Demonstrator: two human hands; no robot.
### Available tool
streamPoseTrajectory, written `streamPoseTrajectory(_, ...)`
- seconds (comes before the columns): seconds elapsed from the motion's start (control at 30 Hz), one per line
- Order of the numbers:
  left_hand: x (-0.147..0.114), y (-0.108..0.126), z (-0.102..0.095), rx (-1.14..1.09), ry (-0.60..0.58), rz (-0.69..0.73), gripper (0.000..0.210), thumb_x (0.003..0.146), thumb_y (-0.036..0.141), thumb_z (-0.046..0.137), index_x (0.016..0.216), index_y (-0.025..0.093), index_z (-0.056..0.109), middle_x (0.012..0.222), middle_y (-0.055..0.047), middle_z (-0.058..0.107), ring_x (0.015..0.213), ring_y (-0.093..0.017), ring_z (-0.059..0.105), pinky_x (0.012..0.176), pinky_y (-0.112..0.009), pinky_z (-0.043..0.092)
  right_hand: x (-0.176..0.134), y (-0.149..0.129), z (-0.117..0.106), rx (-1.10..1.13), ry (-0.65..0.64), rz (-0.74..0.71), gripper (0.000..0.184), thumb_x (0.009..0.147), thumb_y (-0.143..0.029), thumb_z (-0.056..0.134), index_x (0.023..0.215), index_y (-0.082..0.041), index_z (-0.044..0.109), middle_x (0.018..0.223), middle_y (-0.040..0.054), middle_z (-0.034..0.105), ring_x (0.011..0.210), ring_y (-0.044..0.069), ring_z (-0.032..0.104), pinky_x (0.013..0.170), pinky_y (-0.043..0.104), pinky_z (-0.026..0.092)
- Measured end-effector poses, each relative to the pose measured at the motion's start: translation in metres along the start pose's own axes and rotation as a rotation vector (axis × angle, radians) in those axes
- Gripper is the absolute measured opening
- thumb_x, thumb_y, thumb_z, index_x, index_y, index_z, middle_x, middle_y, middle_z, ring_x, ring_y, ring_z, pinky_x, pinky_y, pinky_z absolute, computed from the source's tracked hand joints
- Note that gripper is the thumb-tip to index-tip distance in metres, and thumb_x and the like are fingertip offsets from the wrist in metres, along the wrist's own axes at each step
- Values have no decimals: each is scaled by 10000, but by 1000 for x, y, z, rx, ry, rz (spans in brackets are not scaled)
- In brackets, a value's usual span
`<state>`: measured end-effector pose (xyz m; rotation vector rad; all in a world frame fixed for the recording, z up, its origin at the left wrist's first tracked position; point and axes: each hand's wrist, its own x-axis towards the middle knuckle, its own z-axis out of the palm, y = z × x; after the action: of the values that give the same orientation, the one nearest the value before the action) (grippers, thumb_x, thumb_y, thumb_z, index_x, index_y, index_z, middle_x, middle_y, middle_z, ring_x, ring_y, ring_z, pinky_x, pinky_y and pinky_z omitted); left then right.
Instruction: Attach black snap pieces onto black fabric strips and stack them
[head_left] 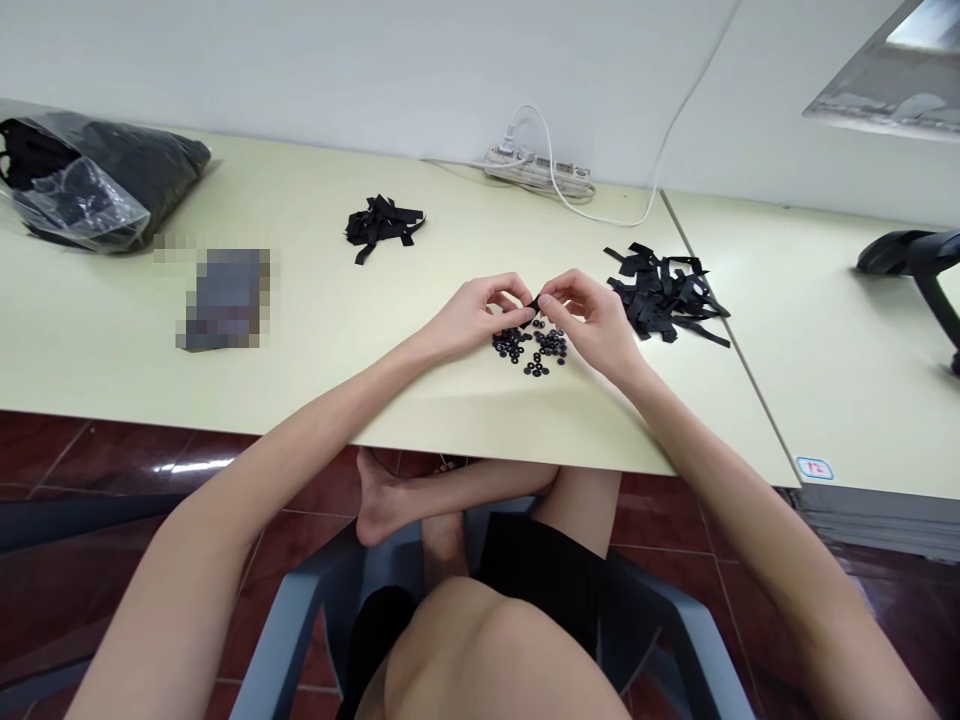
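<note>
Between my two hands is a small black fabric strip (531, 309). My left hand (489, 308) pinches its left end with thumb and forefinger. At the other end, the fingertips of my right hand (589, 310) close on the strip. Small round black pieces with pale centres, like snap buttons (537, 368), lie loose on the table just below the hands. To the right of my right hand spreads a larger heap of black strips (660, 295). A smaller heap of black strips (381, 224) sits farther back on the left. Whether a button is in my fingers is hidden.
A clear plastic bag of black material (97, 185) lies at the table's far left, near a blurred-out dark object (227, 298). Against the wall is a power strip (540, 172) with a white cable (645, 215). A black object (911, 250) stands at the right.
</note>
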<state>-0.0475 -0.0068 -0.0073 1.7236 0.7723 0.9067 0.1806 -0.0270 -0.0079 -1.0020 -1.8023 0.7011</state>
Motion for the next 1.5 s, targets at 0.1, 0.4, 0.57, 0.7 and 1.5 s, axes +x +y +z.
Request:
streamPoseTrajectory(0.1, 0, 1, -1, -31, 4, 43, 291, 962, 451, 828, 987, 202, 678, 1026, -67, 777, 951, -178, 727, 813, -324, 504, 0, 0, -1, 17, 5, 5, 210, 1020, -481, 787, 983, -284, 724, 945, 10, 783, 867, 201, 744, 751, 377, 586)
streamPoseTrajectory(0.4, -1, 4, -1, -1, 17, 68, 284, 972, 426, 833, 1099, 221, 685, 1053, -55, 781, 985, -182, 715, 857, -327, 521, -1, 2, -3, 49, -3, 23, 231, 1012, -507, 798, 1015, -292, 713, 1017, 15, 775, 931, 203, 741, 743, 374, 582)
streamPoseTrajectory(0.57, 0, 1, -4, 32, 33, 86, 235, 1014, 429, 783, 1095, 212, 750, 1133, -69, 772, 1029, -187, 686, 895, -335, 525, -1, 0, -3, 29, 2, 12, 176, 1021, -448, 787, 1008, -286, 720, 993, 11, 773, 912, 200, 743, 759, 379, 580)
streamPoseTrajectory(0.7, 1, 0, -5, 10, 20, 88, 232, 1035, 434, 771, 1092, 210, 752, 1108, -66, 777, 1023, -186, 695, 887, -330, 529, 0, 1, -3, 6, 11, -1, 154, 1024, -428, 777, 1004, -283, 730, 964, 8, 774, 888, 199, 745, 766, 388, 577)
streamPoseTrajectory(1.5, 4, 3, -7, -44, 163, 31, 286, 1020, 498, 781, 1055, 224, 705, 992, -66, 735, 941, -182, 706, 685, -264, 537, 4, 7, -5, 61, 160, 60, 388, 959, -658, 841, 994, -296, 705, 816, -15, 717, 725, 178, 685, 643, 363, 541)
